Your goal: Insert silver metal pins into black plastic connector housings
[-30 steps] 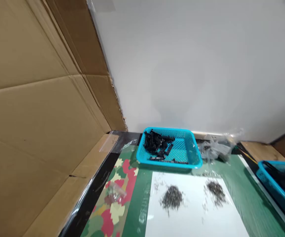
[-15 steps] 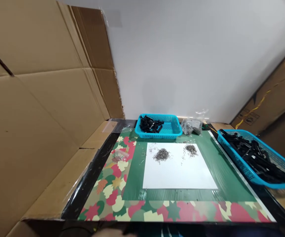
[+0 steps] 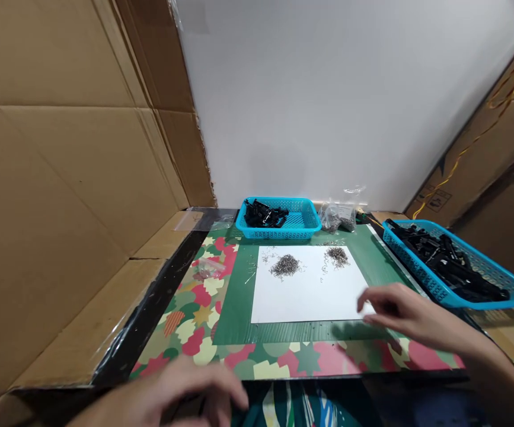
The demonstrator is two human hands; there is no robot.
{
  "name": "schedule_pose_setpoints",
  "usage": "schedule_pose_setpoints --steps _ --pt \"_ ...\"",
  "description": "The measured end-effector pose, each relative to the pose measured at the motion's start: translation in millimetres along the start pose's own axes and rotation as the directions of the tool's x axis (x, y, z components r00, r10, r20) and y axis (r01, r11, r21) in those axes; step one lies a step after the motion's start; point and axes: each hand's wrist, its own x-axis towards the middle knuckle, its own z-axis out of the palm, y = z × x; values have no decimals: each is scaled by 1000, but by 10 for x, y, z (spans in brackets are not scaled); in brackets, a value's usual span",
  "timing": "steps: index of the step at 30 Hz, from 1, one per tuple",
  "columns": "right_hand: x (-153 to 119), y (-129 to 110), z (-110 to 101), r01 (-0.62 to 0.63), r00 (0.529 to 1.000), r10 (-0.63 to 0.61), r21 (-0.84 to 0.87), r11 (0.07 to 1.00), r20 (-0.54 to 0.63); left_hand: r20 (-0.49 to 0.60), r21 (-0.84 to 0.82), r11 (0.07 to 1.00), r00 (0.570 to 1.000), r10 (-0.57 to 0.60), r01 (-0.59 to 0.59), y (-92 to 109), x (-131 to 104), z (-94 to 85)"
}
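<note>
My right hand (image 3: 401, 308) hovers over the right front corner of a white sheet of paper (image 3: 301, 302), its fingers loosely curved and apart, with nothing seen between them. Low in the view, my left hand (image 3: 185, 388) hangs at the front edge of the patterned mat (image 3: 278, 356). It is somewhat blurred; its fingers are bent and spread, and no object shows in them. Two heaps of tiny metal pieces lie on the paper: a larger pile (image 3: 286, 265) on the left and a smaller pile (image 3: 337, 256) on the right, with loose bits around both.
Behind the paper stands a blue basket (image 3: 278, 233) with black plastic parts. Another blue basket (image 3: 439, 293) of black parts sits at the right. Bags of small metal pieces (image 3: 337, 216) lean by the wall. A small clear bag (image 3: 211, 268) lies left. Cardboard (image 3: 83, 196) walls the left side.
Both hands have come into view: the right reaches in from the right over the mat, the left rises at the bottom edge. The camera view has shifted slightly. Baskets and piles stay put.
</note>
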Motion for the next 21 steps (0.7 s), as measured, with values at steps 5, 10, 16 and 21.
schedule_pose_setpoints --steps 5,10,16,21 --pt "1006 -177 -81 89 996 -89 -212 973 11 -681 29 951 690 243 -306 417 934 -524" --pt "1302 -131 -41 78 994 -57 -247 966 93 -846 394 903 450 285 169 445 1775 -1250" --pt "1245 -78 114 77 997 -70 -234 969 40 -724 602 729 607 327 325 543 2307 -1535" --pt "1224 -23 94 123 992 -121 -189 974 24 -669 676 624 681 297 391 551 2679 -1513"
